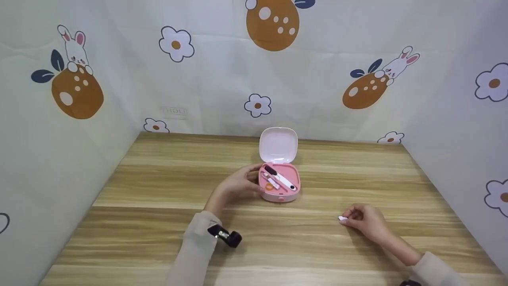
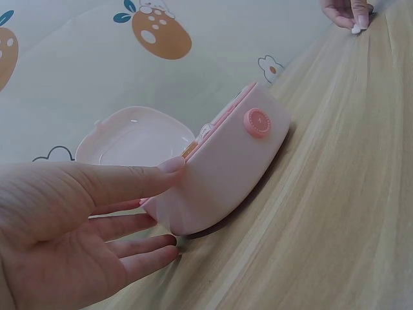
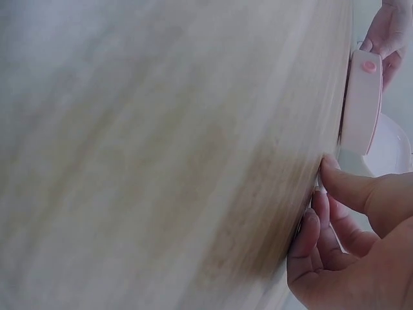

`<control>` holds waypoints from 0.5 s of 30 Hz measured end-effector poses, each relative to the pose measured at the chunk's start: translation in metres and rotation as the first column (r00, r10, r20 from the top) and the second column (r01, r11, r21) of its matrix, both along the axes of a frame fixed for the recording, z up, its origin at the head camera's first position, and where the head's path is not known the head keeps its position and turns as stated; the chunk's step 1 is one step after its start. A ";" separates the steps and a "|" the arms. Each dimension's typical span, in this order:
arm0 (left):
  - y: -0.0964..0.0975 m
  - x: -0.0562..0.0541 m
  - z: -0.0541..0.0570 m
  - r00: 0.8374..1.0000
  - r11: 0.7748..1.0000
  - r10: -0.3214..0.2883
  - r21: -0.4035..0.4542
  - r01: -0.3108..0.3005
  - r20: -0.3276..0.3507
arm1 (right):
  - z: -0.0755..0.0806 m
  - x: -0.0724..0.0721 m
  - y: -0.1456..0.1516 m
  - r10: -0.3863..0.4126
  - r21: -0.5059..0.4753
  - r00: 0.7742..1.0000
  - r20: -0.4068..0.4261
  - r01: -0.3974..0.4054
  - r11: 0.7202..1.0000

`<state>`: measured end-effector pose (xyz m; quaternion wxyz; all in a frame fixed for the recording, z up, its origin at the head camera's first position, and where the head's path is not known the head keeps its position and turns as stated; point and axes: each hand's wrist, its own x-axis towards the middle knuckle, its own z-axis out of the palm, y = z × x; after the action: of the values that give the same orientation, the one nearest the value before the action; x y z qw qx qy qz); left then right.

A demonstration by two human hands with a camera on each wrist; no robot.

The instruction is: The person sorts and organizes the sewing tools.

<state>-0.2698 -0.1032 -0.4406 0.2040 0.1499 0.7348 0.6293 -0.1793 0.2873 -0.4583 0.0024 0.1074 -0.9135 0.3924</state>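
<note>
A small pink-and-white case (image 1: 279,196) stands on the table with its lid (image 1: 278,145) raised at the back. My left hand (image 1: 240,180) holds the case at its left side, thumb on the near rim and the other fingers farther back. Inside the pink tray lie a white tool with a dark end (image 1: 282,180), a small white-and-orange piece (image 1: 274,183) and an orange ring (image 1: 269,186). To the right of the case, my right hand (image 1: 367,222) pinches a small white piece (image 1: 342,218) between thumb and fingers, low over the table. Its kind is too small to tell.
The wooden table (image 1: 158,222) is bounded by printed cloth walls (image 1: 206,79) at the back and both sides. A round pink button (image 2: 258,123) sticks out from the front of the case. A black wrist camera (image 1: 225,235) sits on the left sleeve.
</note>
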 end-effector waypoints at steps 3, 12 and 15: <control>0.000 0.000 0.000 1.000 1.000 0.001 0.000 -0.001 0.003 | 0.001 0.000 0.001 0.001 -0.003 1.000 0.010 -0.001 1.000; -0.001 -0.002 -0.002 1.000 1.000 -0.012 -0.001 0.012 -0.011 | 0.002 0.000 0.001 0.017 0.012 1.000 0.001 -0.017 1.000; -0.001 -0.002 -0.003 1.000 1.000 -0.023 0.000 0.023 -0.021 | 0.002 0.001 0.002 0.022 0.021 1.000 -0.009 -0.021 1.000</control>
<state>-0.2723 -0.1044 -0.4437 0.2032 0.1649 0.7353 0.6252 -0.1787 0.2893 -0.4565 0.0013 0.1190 -0.9163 0.3824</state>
